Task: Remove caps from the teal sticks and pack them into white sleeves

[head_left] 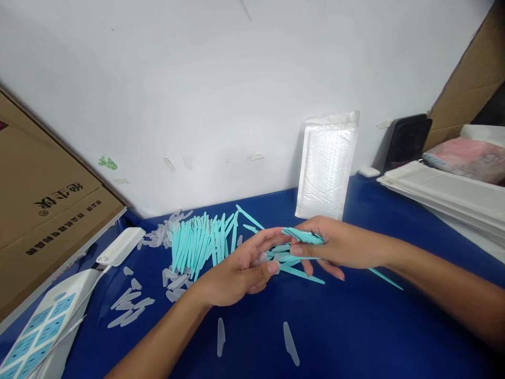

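Note:
My right hand (327, 245) is closed around a small bundle of teal eyebrow razors (302, 235), its thumb pressed along them. My left hand (244, 266) is curled just to the left, fingertips reaching the bundle's end. Some translucent blade caps (261, 258) show between its thumb and fingers, partly hidden. Beneath and behind both hands lie loose teal razors (302, 273). A large row of teal razors (197, 242) spreads out left of the hands, with a heap of translucent caps (161, 232) beside it.
Scattered caps (130, 305) lie at left, and two single caps (291, 342) near the front of the blue table (355, 337). A silvery bubble mailer (327, 166) leans on the wall. A power strip (51, 321) and cardboard box (51, 210) stand left; white mailers (445, 189) are stacked right.

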A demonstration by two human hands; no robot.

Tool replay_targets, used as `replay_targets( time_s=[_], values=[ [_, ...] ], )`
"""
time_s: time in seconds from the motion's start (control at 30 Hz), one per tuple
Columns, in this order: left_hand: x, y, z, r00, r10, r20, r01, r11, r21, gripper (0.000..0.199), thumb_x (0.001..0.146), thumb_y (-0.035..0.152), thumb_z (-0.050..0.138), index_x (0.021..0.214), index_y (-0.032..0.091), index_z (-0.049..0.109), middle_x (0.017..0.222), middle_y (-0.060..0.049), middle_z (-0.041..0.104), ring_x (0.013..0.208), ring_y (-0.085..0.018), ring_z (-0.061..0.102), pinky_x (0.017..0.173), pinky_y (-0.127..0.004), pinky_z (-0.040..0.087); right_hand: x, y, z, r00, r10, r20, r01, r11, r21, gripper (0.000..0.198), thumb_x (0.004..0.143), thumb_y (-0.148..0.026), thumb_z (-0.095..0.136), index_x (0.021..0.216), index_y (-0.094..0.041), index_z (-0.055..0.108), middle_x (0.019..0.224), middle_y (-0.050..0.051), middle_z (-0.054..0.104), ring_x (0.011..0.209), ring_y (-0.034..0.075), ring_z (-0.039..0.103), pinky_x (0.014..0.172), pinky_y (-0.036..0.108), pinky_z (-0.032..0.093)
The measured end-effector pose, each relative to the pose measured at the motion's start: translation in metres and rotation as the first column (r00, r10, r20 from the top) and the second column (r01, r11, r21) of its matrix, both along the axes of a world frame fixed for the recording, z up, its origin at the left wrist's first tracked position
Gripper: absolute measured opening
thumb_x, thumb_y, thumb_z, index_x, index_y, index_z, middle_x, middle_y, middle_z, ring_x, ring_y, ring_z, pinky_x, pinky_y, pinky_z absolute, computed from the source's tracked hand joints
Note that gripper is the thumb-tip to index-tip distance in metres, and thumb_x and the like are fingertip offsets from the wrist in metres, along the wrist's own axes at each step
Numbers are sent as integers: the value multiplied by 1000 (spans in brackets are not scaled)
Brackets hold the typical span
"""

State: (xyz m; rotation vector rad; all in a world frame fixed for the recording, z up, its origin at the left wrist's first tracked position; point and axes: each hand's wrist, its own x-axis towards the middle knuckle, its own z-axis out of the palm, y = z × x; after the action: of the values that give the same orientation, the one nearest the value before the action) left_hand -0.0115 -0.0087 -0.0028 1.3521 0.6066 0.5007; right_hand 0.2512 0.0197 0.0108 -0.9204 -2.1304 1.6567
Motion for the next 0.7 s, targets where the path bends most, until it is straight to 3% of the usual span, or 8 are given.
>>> replay_targets(
  time_s=[0.2, 0.37, 0.57, 0.7],
  values=[
    [-1, -1, 1, 997, -73, -11, 72, 994, -82, 58, 101, 30, 64, 153, 46, 42, 171, -16, 21, 58, 1, 35, 52, -24, 27, 0, -1, 2, 999, 29, 18, -29, 999, -14, 44, 96, -60, 61, 97, -17, 69, 84, 5, 78, 42, 8, 58, 41, 19, 38],
    [0, 0, 2, 991, -132, -3, 130, 982, -136, 60, 102, 29, 63, 156, 43, 40, 167, -19, 28, 57, 1, 34, 52, -25, 26, -2, -5, 2, 996, 85, 24, -83, 995, -60, 44, 96, -60, 62, 99, -17, 72, 82, 5, 78, 41, 8, 59, 48, 21, 44],
    [-1, 1, -5, 997, -66, -29, 61, 984, -165, 59, 99, 33, 67, 153, 41, 43, 149, -14, 44, 55, 2, 32, 51, -23, 26, -8, -9, 3, 994, 102, 34, -101, 994, -45, 43, 98, -58, 60, 114, -20, 72, 88, 4, 80, 39, 8, 57, 50, 22, 47],
    [3, -1, -9, 999, 4, -47, -12, 986, -167, 55, 97, 39, 69, 148, 37, 47, 132, -9, 51, 54, 1, 30, 50, -22, 26, -12, -11, -1, 994, 101, 35, -101, 995, -8, 40, 101, -56, 56, 109, -20, 73, 83, 2, 78, 39, 8, 57, 49, 22, 46]
  ],
)
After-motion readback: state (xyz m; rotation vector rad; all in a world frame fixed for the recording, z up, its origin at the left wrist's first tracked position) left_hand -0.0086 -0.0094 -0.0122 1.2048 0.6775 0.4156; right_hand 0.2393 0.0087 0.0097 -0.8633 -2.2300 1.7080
